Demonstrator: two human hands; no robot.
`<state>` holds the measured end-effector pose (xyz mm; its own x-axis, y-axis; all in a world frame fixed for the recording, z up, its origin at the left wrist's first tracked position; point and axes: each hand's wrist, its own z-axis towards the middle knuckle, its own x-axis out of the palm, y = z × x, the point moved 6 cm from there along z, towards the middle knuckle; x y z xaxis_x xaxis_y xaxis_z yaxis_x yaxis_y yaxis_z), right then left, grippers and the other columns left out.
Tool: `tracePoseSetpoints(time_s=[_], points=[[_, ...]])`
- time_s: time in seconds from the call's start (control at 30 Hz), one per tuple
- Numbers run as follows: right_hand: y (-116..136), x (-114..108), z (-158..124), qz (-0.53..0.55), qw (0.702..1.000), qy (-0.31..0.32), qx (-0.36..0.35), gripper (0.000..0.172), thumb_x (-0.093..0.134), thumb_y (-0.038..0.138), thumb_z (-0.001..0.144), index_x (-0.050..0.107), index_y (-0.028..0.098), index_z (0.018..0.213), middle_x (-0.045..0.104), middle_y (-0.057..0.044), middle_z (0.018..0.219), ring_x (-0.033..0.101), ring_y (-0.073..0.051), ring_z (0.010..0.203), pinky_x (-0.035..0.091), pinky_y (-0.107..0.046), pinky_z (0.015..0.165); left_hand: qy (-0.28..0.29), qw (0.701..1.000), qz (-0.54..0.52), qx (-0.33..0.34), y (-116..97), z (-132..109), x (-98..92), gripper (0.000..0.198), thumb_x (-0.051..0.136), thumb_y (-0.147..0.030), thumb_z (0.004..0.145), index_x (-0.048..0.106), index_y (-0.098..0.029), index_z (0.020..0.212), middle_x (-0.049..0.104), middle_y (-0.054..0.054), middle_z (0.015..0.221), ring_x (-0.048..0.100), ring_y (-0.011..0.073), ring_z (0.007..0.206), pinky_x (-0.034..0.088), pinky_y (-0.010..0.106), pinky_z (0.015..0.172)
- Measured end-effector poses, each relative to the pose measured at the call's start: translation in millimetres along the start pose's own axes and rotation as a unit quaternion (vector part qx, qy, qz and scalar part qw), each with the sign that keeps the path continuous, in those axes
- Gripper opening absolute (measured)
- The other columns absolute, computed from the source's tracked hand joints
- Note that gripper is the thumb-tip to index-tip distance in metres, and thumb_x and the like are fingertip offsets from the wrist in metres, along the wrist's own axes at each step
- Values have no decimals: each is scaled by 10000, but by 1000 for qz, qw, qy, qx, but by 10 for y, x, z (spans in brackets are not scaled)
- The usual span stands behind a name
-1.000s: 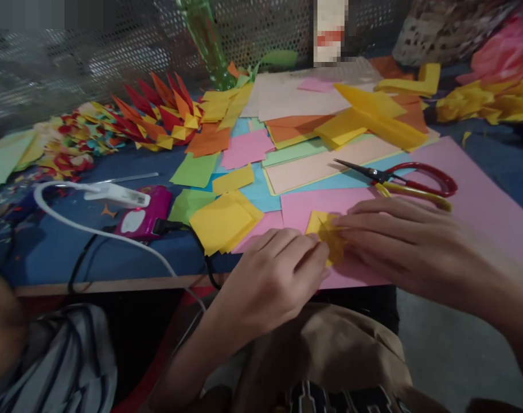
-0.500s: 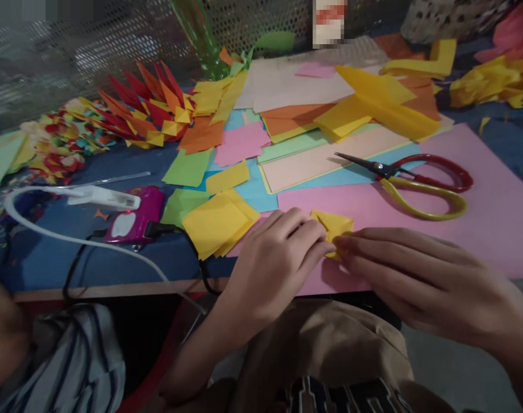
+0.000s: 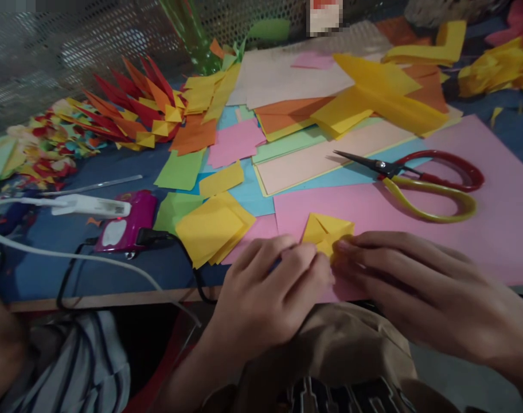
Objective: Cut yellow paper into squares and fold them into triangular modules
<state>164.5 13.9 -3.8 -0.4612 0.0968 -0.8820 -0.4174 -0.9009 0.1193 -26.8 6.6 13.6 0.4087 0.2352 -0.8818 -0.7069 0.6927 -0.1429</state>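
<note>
A small folded yellow paper square (image 3: 327, 228) lies at the front edge of the table, with creased flaps meeting near its middle. My left hand (image 3: 274, 292) has its fingers curled onto the paper's near left side, the fingertips partly hidden. My right hand (image 3: 420, 287) pinches the right corner between thumb and fingers. Under the paper is a large pink sheet (image 3: 502, 241). Scissors (image 3: 384, 167) with one red and one yellow handle loop rest on the sheets beyond my right hand. Left of my hands is a stack of yellow paper squares (image 3: 214, 229).
A magenta plug box (image 3: 141, 223) with a white cable (image 3: 93, 205) sits at the left. Behind it stand red and orange folded-paper spikes (image 3: 136, 103). Coloured sheets (image 3: 300, 80) cover the back. At lower left is another person's striped sleeve (image 3: 81, 361).
My left hand has drawn back toward me, uncovering more of the folded yellow paper's left side. My right hand still pinches its corner. The view has shifted slightly.
</note>
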Motion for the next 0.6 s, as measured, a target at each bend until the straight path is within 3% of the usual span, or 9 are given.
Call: tracePoseSetpoints(time_s=[0.1, 0.27, 0.5, 0.6], points=[[-13, 32, -51, 9, 1000, 7, 9, 311, 594, 78, 1051, 757, 113, 1313, 751, -123, 1422, 630, -342, 1371, 634, -505, 1072, 0, 998, 51, 25, -60, -144, 5, 326, 806, -206, 1022, 760, -69, 1314, 837, 83, 1218, 703, 258, 1133, 553, 407, 990], [-52, 88, -96, 31, 999, 18, 33, 417, 644, 73, 1016, 736, 149, 1415, 721, -105, 1480, 611, -324, 1417, 599, -492, 1118, -5, 1000, 6, -5, -43, -179, 1, 299, 763, -194, 1044, 766, -77, 1318, 831, 65, 1138, 687, 244, 1111, 555, 384, 1013], [-42, 26, 10, 20, 997, -23, 68, 215, 709, 132, 1001, 777, 169, 1202, 749, -97, 1443, 683, -316, 1351, 599, -479, 1119, -23, 996, -75, -51, 51, -31, 4, 183, 721, -134, 1053, 752, -105, 1232, 777, 55, 1001, 670, 217, 948, 576, 388, 909], [-83, -12, 29, 22, 997, -40, 66, 204, 719, 109, 1004, 760, 159, 1197, 766, -92, 1410, 709, -278, 1320, 577, -423, 1158, -11, 997, -52, -49, 46, 45, 42, 199, 689, -179, 1086, 747, -144, 1273, 773, 58, 1096, 652, 223, 992, 562, 391, 925]])
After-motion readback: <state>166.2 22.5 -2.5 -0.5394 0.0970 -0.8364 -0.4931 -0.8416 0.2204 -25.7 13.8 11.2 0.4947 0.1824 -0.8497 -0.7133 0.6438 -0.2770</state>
